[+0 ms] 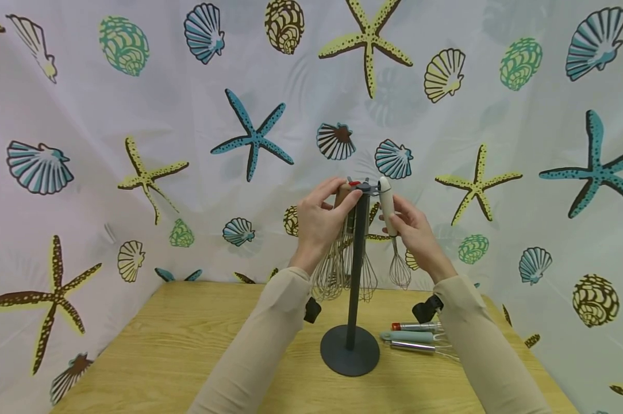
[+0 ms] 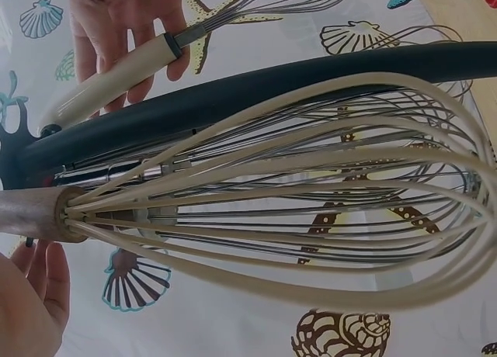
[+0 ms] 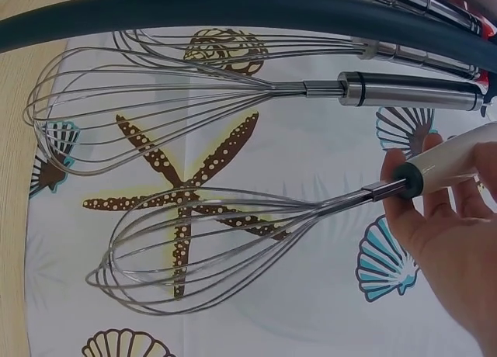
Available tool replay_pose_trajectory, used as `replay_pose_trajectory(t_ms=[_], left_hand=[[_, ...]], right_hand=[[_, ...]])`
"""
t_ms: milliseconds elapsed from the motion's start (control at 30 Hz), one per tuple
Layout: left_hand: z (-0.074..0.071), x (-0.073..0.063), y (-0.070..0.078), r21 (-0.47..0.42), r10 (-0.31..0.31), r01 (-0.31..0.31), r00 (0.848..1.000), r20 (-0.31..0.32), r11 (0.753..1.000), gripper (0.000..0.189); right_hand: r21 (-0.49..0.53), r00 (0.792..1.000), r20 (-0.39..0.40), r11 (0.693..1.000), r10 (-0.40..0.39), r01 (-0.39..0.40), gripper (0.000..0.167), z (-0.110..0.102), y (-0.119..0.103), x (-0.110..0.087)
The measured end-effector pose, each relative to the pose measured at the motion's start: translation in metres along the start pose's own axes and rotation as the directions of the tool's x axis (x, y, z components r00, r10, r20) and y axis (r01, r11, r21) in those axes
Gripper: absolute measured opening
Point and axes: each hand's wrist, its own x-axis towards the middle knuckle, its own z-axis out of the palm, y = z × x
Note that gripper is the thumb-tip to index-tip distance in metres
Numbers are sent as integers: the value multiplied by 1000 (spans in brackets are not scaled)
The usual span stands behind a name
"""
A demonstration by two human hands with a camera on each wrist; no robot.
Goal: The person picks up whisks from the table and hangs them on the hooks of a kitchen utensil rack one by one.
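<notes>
Right hand (image 1: 419,233) pinches a cream-handled steel wire whisk (image 1: 388,210) by its handle, fingers and thumb closed, at the top of a dark grey, round-based stand (image 1: 355,287). Left hand (image 1: 318,219) is there too, beside a brown wooden-handled whisk (image 2: 66,213); its grip cannot be determined.

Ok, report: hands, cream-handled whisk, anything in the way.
Left hand at top of whisk stand. Right hand grips cream-handled whisk. No obstruction visible.

One upright stand (image 1: 359,259); two hands (image 1: 319,221); one cream-handled whisk (image 1: 387,210); one wooden-handled whisk (image 2: 71,215); at least three hanging metal-handled whisks (image 3: 411,90); three whisks (image 1: 410,336) lying on one desk (image 1: 203,333).
</notes>
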Motion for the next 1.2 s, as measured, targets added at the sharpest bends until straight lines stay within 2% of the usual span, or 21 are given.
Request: replay_pose_trajectory(t_ms=[233,567,900,1000,1200], left_hand=[[-1,0,-2,-32,-12,13,1000,26,999,43],[-1,-1,-3,-28,13,-12,999,47,1000,39],[-3,3,-6,-38,28,-23,992,119,999,36],[-3,4,-7,-69,3,6,991,137,998,36],[-4,7,-9,-143,-90,113,983,159,983,37]], right_hand=[[-26,1000,16,1000,-9,9,51,2,-1,2],[-31,998,65,999,20,-18,51,1,1,1],[-26,998,44,999,41,-40,52,0,0,-1],[-27,999,37,999,36,-35,52,-1,2,-3],[-39,998,47,999,33,-31,51,-4,9,-6]])
